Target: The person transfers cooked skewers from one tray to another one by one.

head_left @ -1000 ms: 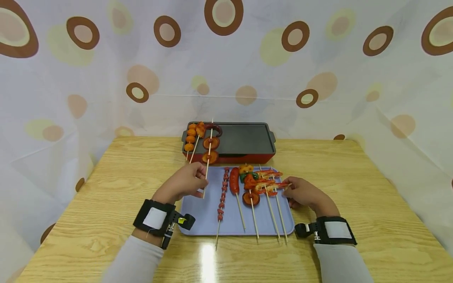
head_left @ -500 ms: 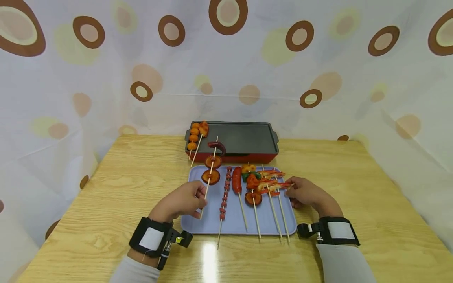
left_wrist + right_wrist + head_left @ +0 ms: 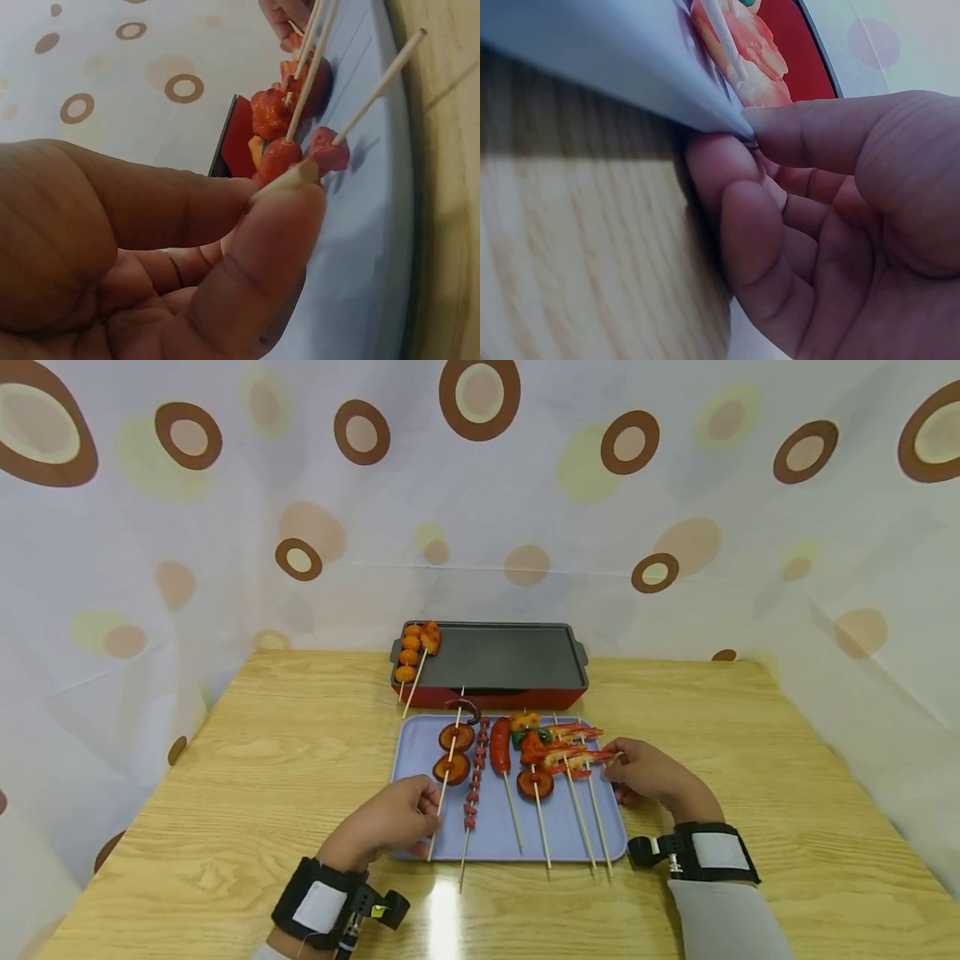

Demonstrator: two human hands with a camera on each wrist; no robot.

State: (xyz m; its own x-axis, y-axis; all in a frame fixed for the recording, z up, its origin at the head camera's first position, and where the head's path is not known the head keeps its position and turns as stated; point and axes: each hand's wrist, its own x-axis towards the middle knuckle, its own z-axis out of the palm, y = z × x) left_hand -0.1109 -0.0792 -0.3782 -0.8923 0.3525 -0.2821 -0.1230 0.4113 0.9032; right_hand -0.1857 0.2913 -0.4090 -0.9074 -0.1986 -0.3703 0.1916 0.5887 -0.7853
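My left hand (image 3: pixel 396 817) pinches the lower stick of a skewer (image 3: pixel 452 768) with two brown mushroom-like slices and a dark curled piece at its top. The skewer is over the left part of a pale lilac tray (image 3: pixel 491 847); whether it touches the tray I cannot tell. In the left wrist view, the blunt stick end (image 3: pixel 289 182) pokes out between thumb and finger. My right hand (image 3: pixel 654 777) grips the tray's right rim, thumb above and fingers beneath, as the right wrist view shows. On the tray beside the held skewer lies a skewer of small red pieces (image 3: pixel 474 785).
Farther right on the tray lie a red sausage skewer (image 3: pixel 499 746), a mixed skewer (image 3: pixel 534 783) and shrimp skewers (image 3: pixel 573 758). Behind it stands a red grill with a dark plate (image 3: pixel 502 656), bearing an orange-ball skewer (image 3: pixel 407 657) and a golden-brown piece on a stick (image 3: pixel 430 637) at its left.
My left hand has brought the mushroom-slice skewer from above the grill's left side back toward me, down over the tray's left part. The right hand has stayed at the tray's rim.
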